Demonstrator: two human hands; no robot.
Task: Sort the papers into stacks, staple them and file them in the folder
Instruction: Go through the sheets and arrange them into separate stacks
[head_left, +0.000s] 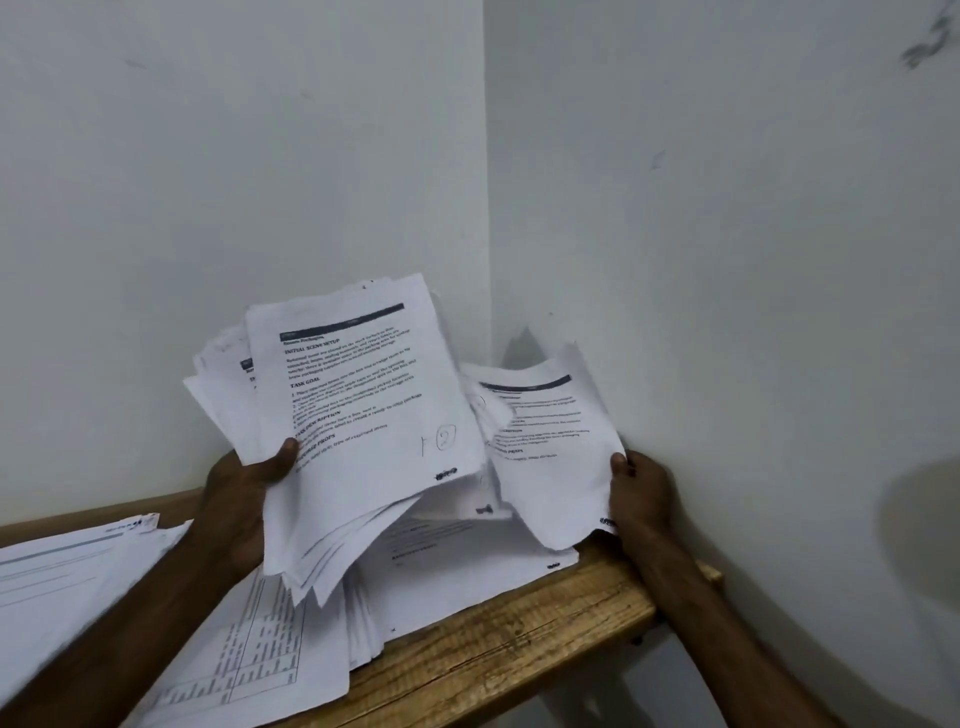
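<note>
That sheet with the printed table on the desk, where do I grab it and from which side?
Pinch the table sheet by its near right corner from the front of the desk. That corner lies bare on wood; the left arm crosses its left side and the held bundle overhangs its far end.

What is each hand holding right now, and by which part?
The left hand grips the thick bundle of papers at its lower left edge, thumb in front. The right hand pinches a thinner sheaf at its lower right edge.
</note>
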